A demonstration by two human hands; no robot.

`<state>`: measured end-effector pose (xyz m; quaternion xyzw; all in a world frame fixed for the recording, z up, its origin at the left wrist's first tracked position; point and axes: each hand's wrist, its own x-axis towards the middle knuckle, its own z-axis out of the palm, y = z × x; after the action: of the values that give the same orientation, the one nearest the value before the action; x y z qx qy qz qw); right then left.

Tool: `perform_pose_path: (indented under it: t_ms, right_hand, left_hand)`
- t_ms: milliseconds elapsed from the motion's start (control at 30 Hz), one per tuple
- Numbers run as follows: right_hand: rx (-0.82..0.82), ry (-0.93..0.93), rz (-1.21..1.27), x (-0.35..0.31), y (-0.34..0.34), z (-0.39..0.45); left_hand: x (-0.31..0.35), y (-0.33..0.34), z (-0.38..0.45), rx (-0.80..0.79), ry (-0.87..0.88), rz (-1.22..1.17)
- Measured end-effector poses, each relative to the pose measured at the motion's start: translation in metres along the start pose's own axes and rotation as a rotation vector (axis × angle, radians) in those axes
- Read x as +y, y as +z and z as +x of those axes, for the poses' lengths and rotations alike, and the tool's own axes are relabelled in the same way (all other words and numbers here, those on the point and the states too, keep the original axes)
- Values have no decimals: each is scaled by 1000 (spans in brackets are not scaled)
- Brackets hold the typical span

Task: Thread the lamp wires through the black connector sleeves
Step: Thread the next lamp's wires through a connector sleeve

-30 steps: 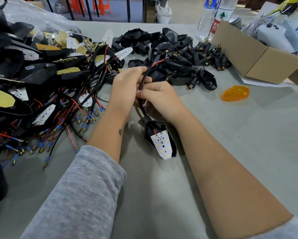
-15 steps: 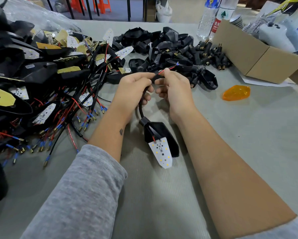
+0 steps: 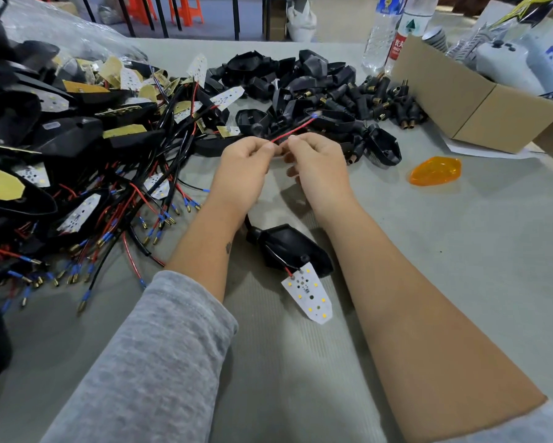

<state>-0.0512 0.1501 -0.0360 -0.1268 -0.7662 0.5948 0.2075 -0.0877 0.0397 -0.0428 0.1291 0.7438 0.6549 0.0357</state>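
Observation:
My left hand (image 3: 243, 167) and my right hand (image 3: 316, 164) meet at the fingertips above the table, both pinching the lamp's wires. A thin red wire (image 3: 292, 131) with a blue-collared tip sticks up and to the right from between the fingers. The black sleeved cable runs down behind my left wrist to a black lamp housing (image 3: 288, 247) lying between my forearms. A white LED board (image 3: 308, 294) hangs from that housing on short wires. Whether a connector sleeve sits in my fingers is hidden.
A big heap of wired lamp housings (image 3: 77, 161) fills the left. Loose black housings and connector sleeves (image 3: 342, 91) lie at the back centre. An orange lens (image 3: 435, 171) lies right, beside a cardboard box (image 3: 480, 103). Two bottles (image 3: 384, 36) stand behind.
Both hands have risen and moved away from me, sliding along the cable to its end. The red wire tip now sticks out further. The lamp housing has shifted slightly on the table.

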Motion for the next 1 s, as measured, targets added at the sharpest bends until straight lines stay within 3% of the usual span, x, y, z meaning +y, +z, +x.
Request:
perform_pose_path:
  t_ms: [100, 233, 367, 567, 800, 1000]
  right_hand:
    - [207, -41, -388, 7, -10, 5]
    - [397, 70, -581, 11, -32, 13]
    - [306, 249, -703, 11, -38, 14]
    - [174, 206, -861, 14, -33, 11]
    - [156, 154, -802, 15, -35, 12]
    - [173, 35, -601, 13, -34, 11]
  left_hand:
    - [-2, -2, 1, 49, 34, 30]
    - [-4, -2, 3, 90, 26, 53]
    - [-5, -2, 3, 73, 61, 80]
    - [-5, -1, 3, 115, 18, 122]
    - [-1, -2, -1, 160, 56, 145]
    - [0, -1, -3, 132, -2, 162]
